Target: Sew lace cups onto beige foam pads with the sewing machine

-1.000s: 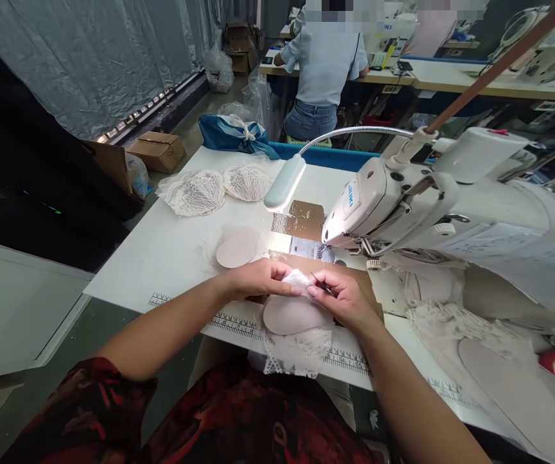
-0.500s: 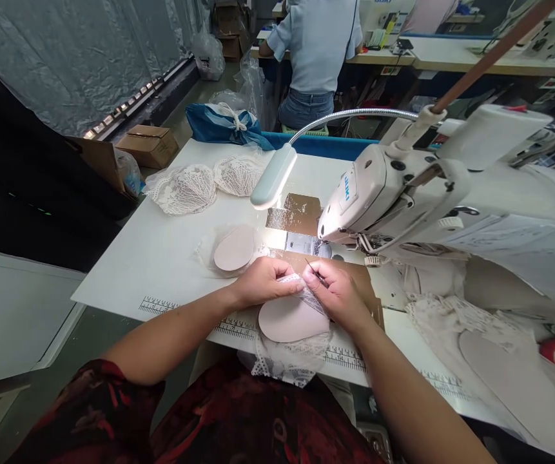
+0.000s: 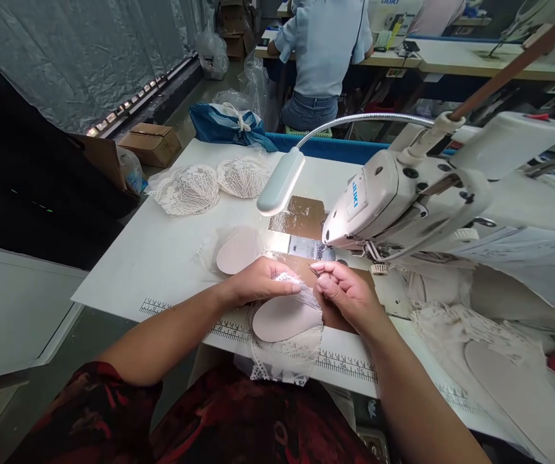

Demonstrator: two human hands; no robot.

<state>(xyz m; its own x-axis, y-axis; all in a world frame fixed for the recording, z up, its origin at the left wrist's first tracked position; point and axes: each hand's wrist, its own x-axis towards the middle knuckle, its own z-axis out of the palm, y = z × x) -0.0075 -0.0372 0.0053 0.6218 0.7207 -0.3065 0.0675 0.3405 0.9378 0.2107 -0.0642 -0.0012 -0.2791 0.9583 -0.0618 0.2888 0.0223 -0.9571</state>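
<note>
Your right hand [image 3: 342,290] has drawn slightly away from the lace-edged cup piece [image 3: 287,319], its fingers pinched on a slim dark tool [image 3: 314,271]. The piece, nearer you than the sewing machine [image 3: 371,200], now seems held only by your left hand [image 3: 263,281], fingers closed on its far edge.

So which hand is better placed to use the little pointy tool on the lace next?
Probably the right hand: its fingers hold the thin tool, close beside the lace. The left hand is busy pinching the lace.
</note>
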